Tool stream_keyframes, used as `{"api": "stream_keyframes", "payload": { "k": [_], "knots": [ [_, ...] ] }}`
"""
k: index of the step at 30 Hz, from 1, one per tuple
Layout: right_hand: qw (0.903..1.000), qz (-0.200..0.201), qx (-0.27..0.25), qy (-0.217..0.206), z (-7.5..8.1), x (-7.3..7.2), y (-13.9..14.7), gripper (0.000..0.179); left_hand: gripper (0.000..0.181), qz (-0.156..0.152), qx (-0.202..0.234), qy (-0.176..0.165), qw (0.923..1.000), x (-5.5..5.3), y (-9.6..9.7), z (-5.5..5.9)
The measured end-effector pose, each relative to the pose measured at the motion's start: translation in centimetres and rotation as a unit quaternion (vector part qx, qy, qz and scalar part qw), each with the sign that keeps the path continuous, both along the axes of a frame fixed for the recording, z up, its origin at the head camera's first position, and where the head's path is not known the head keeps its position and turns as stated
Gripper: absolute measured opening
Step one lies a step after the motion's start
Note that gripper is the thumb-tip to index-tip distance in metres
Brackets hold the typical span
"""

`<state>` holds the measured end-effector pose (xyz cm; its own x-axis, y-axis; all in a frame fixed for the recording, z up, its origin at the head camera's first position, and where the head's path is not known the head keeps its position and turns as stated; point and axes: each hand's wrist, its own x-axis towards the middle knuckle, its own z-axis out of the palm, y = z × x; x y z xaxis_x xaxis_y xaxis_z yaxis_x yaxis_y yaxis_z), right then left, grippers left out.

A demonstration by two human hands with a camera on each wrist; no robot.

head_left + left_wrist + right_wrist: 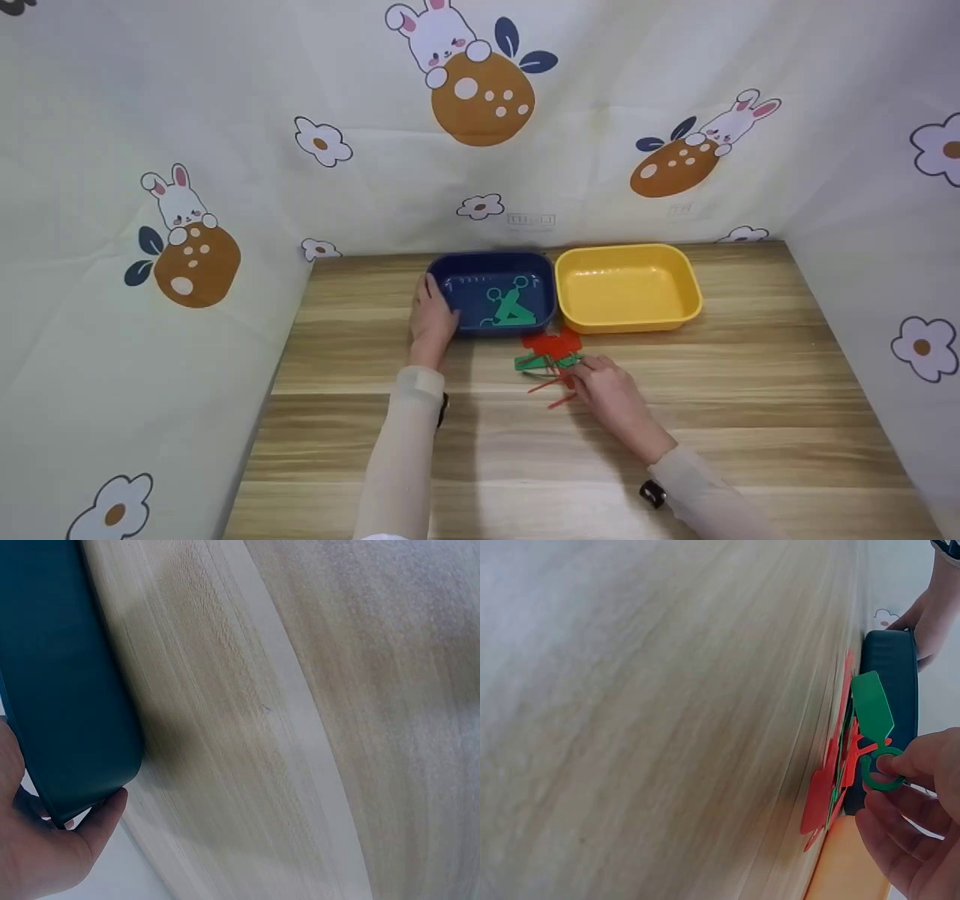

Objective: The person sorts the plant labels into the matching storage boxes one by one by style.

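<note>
My left hand (433,319) grips the left end of a dark blue plastic bin (469,311); in the left wrist view the thumb (106,821) lies against the bin's corner. Several green plastic tags (512,306) with ring ends lie inside that bin. My right hand (611,394) pinches the ring end of a green plastic tag (874,706) between thumb and fingertips. Its flat rectangular end sticks out over a small pile of red plastic tags (555,343) with thin strap tails, in front of the bins. More green shows among the red in the right wrist view.
A yellow bin (628,327) stands right beside the blue one, at the back of the wood-grain table (360,465). Behind and along both sides hangs a pale curtain (585,172) printed with rabbits and flowers.
</note>
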<state>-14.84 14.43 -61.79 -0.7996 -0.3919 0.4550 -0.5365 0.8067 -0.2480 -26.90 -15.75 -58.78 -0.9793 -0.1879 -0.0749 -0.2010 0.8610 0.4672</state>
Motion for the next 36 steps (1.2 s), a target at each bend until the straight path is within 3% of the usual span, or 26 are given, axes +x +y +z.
{"api": "stream_keyframes", "payload": {
  "k": [13, 18, 30, 36],
  "knots": [
    [0.9957, -0.013, -0.028, -0.088, 0.8, 0.2, -0.1, 0.011, 0.088, 0.001, 0.0, -0.011, 0.9999, -0.1, 0.0, 0.0],
    [0.988, -0.017, -0.056, -0.143, 1.0, 0.3, -0.2, 0.013, 0.088, 0.001, -0.003, -0.011, 0.9999, -0.1, -0.1, 0.0],
    [0.9684, -0.034, -0.091, -0.23, 2.0, 0.4, -0.4, 0.013, 0.09, -0.006, -0.012, 0.005, 0.9999, 0.0, -0.1, 0.0],
    [0.9667, -0.03, -0.101, -0.233, 2.2, 0.4, -0.5, 0.012, 0.09, -0.004, -0.019, -0.002, 0.9998, -0.1, -0.1, -0.1]
  ]
}}
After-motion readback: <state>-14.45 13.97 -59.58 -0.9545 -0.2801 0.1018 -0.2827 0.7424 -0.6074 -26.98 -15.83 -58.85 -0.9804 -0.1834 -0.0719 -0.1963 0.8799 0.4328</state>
